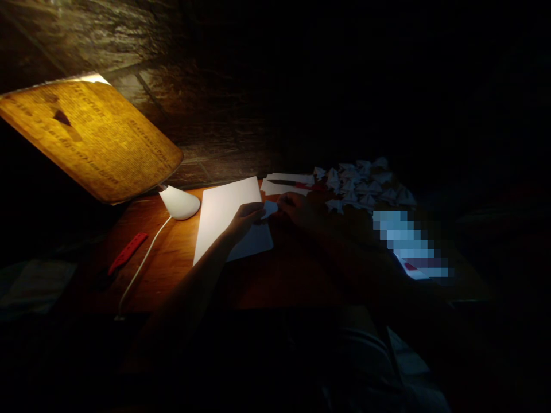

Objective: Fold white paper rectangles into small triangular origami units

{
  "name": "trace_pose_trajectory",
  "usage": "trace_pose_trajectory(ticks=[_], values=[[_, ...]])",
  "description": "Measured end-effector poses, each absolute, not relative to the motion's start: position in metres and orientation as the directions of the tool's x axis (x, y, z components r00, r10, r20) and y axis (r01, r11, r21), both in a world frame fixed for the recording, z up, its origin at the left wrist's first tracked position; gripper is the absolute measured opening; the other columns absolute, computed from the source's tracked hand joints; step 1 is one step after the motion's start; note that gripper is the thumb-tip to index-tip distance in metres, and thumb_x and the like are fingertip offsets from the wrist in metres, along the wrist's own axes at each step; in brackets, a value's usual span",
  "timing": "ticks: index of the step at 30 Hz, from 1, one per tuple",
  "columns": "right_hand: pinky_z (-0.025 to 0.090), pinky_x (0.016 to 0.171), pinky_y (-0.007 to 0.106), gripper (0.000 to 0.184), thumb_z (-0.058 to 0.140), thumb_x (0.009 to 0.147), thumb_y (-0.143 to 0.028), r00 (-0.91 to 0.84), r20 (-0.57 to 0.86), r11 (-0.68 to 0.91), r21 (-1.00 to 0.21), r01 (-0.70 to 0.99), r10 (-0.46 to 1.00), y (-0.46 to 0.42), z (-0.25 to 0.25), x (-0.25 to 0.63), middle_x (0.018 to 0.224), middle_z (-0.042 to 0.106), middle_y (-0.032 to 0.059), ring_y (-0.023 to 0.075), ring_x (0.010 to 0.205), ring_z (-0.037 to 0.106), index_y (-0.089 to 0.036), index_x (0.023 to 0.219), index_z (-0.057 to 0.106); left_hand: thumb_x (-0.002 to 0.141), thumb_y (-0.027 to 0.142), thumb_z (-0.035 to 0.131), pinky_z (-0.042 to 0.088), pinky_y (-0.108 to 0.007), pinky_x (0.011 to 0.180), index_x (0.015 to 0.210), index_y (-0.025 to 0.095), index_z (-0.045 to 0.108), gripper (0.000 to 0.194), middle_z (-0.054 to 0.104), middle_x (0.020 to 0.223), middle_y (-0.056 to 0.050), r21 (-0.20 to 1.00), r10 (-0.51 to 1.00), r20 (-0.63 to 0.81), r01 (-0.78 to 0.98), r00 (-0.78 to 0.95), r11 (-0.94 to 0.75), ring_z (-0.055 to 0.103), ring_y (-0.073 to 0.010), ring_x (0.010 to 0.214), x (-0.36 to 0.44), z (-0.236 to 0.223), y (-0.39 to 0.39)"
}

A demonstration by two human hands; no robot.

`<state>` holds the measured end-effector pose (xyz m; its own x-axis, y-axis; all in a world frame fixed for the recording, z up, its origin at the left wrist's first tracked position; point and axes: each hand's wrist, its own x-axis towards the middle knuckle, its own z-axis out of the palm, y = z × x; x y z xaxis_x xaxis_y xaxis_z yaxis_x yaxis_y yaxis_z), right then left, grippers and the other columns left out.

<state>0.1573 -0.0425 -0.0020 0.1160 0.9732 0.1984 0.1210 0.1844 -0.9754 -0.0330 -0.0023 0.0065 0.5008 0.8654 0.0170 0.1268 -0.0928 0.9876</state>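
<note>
The scene is very dark, lit only by a small lamp. My left hand [246, 218] and my right hand [295, 205] meet over a wooden table [181, 269], both pinching a small white paper piece [270, 209] between them. Under the hands lies a large white paper sheet [228, 221]. Behind the right hand a pile of small folded white paper pieces [364, 184] is heaped on the table. My right forearm is almost lost in shadow.
A white lamp base [179, 202] with a cord stands left of the sheet, under a tilted yellow-lit printed board [92, 140]. A red ruler-like strip [127, 252] lies at the left. More white strips [286, 183] lie at the back. A glowing screen [408, 244] sits at the right.
</note>
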Motion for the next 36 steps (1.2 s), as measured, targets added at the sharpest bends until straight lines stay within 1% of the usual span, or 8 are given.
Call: trace_pose_trajectory(ticks=[4,10,15,18,20,25,30,36], values=[[0.044,0.070,0.029,0.017,0.066,0.085,-0.036,0.098,0.217,0.209,-0.974,0.088,0.971,-0.043,-0.004,0.158,0.075,0.065,-0.0013,0.0155,0.071,0.056,-0.022,0.078,0.061,0.069,0.044,0.079,0.041,-0.022,0.053,0.071,0.016,0.070,0.030,0.061,0.064,0.000,0.982,0.878,0.036,0.148,0.477,-0.121,0.054,-0.0110,0.057,-0.033,0.006,-0.001],[0.039,0.066,0.029,0.033,0.068,0.091,-0.043,0.039,0.210,0.199,-0.962,0.187,0.977,-0.044,-0.002,0.160,0.065,0.060,-0.0021,0.0157,0.067,0.053,-0.021,0.068,0.059,0.067,0.045,0.077,0.036,-0.022,0.053,0.069,0.015,0.070,0.031,0.060,0.061,-0.001,0.982,0.867,0.047,0.134,0.496,-0.130,0.051,-0.0100,0.056,-0.031,0.011,-0.005],[0.042,0.072,0.030,0.023,0.070,0.089,-0.031,-0.018,0.247,0.246,-0.952,0.184,0.969,-0.049,0.003,0.158,0.072,0.066,0.0000,0.0166,0.072,0.057,-0.020,0.070,0.064,0.067,0.053,0.081,0.028,-0.022,0.047,0.066,0.016,0.063,0.041,0.050,0.056,0.003,0.985,0.838,0.017,0.135,0.546,-0.108,0.041,-0.0076,0.050,-0.031,0.018,-0.011],[0.041,0.069,0.030,0.023,0.069,0.088,-0.029,-0.092,0.266,0.279,-0.941,0.193,0.960,-0.052,0.004,0.154,0.071,0.064,-0.0007,0.0160,0.070,0.055,-0.020,0.068,0.063,0.069,0.062,0.082,0.021,-0.023,0.041,0.063,0.018,0.057,0.051,0.042,0.050,0.005,0.981,0.836,-0.008,0.168,0.548,-0.101,0.035,-0.0065,0.041,-0.032,0.020,-0.012],[0.039,0.066,0.029,0.025,0.068,0.089,-0.030,-0.097,0.275,0.289,-0.934,0.208,0.957,-0.053,0.004,0.151,0.068,0.061,-0.0014,0.0155,0.068,0.053,-0.021,0.067,0.060,0.069,0.063,0.083,0.021,-0.023,0.039,0.064,0.019,0.057,0.051,0.041,0.048,0.006,0.978,0.836,-0.013,0.181,0.548,-0.104,0.036,-0.0069,0.039,-0.032,0.020,-0.011],[0.042,0.068,0.030,0.026,0.067,0.090,-0.031,-0.068,0.273,0.281,-0.940,0.192,0.960,-0.052,0.004,0.150,0.071,0.062,-0.0010,0.0157,0.071,0.053,-0.021,0.067,0.059,0.071,0.060,0.083,0.020,-0.023,0.041,0.059,0.019,0.053,0.053,0.038,0.048,0.006,0.977,0.869,0.043,0.160,0.492,-0.139,0.034,-0.0064,0.041,-0.030,0.017,-0.010],[0.044,0.073,0.031,0.022,0.066,0.089,-0.028,-0.047,0.269,0.273,-0.946,0.173,0.962,-0.052,0.007,0.153,0.074,0.065,-0.0003,0.0160,0.073,0.056,-0.021,0.069,0.061,0.071,0.066,0.084,0.020,-0.024,0.044,0.058,0.020,0.048,0.060,0.039,0.051,0.005,0.960,0.888,0.156,0.144,0.433,-0.239,0.034,-0.0071,0.047,-0.027,0.017,-0.011],[0.047,0.075,0.031,0.018,0.070,0.085,-0.027,-0.005,0.248,0.246,-0.957,0.151,0.969,-0.051,0.006,0.155,0.073,0.066,-0.0002,0.0175,0.075,0.059,-0.021,0.070,0.062,0.071,0.065,0.084,0.024,-0.023,0.046,0.066,0.017,0.061,0.053,0.047,0.053,0.004,0.955,0.849,0.092,0.197,0.520,-0.224,0.039,-0.0079,0.049,-0.030,0.016,-0.010]])
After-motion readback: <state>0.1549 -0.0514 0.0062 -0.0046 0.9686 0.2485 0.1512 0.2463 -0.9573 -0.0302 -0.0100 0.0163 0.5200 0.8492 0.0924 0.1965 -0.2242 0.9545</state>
